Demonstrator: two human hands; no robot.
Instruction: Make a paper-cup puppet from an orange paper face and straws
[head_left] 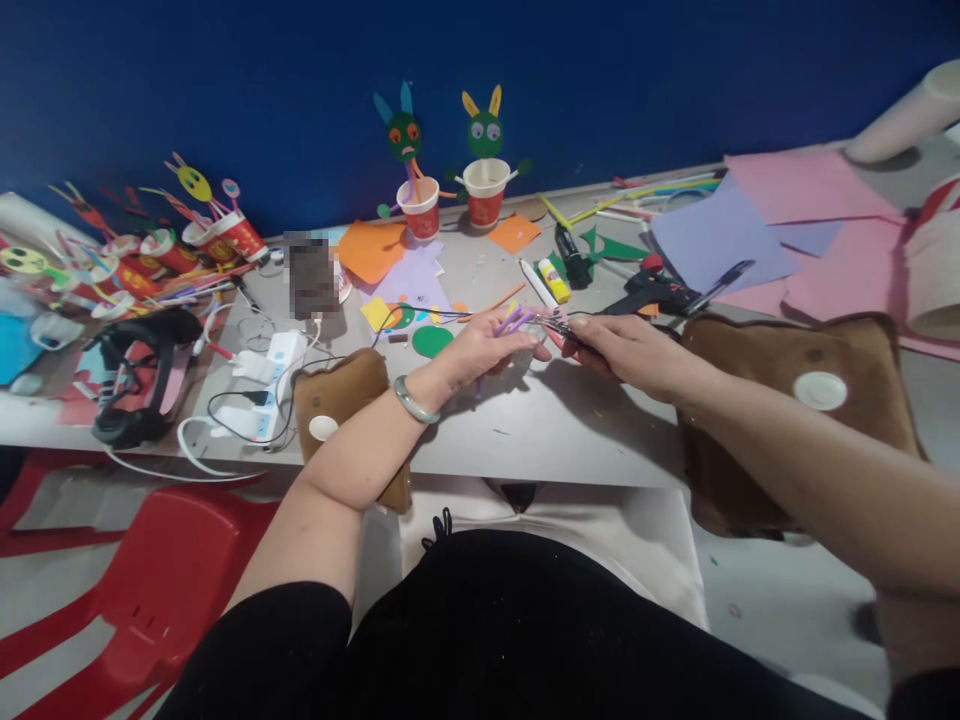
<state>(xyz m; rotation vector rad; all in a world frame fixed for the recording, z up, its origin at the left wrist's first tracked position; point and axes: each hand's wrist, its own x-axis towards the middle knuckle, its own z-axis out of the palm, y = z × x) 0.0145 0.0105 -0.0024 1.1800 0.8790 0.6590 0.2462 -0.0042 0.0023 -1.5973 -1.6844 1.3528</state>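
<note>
Over the middle of the table, my left hand is closed on a purple straw, whose pieces stick out above and below the fingers. My right hand grips scissors, mostly covered by the fingers, with the metal blades pointing left at the straw. Whether the blades touch the straw is too small to tell. A green paper oval lies just left of my left hand. Beyond the hands are a yellow glue stick, a white pen and a black glue gun.
Two paper cups with green paper-faced figures stand along the blue wall; more lie at far left. A white power strip with cables and a black headset sit left. Brown cushions flank my arms. Coloured paper lies right.
</note>
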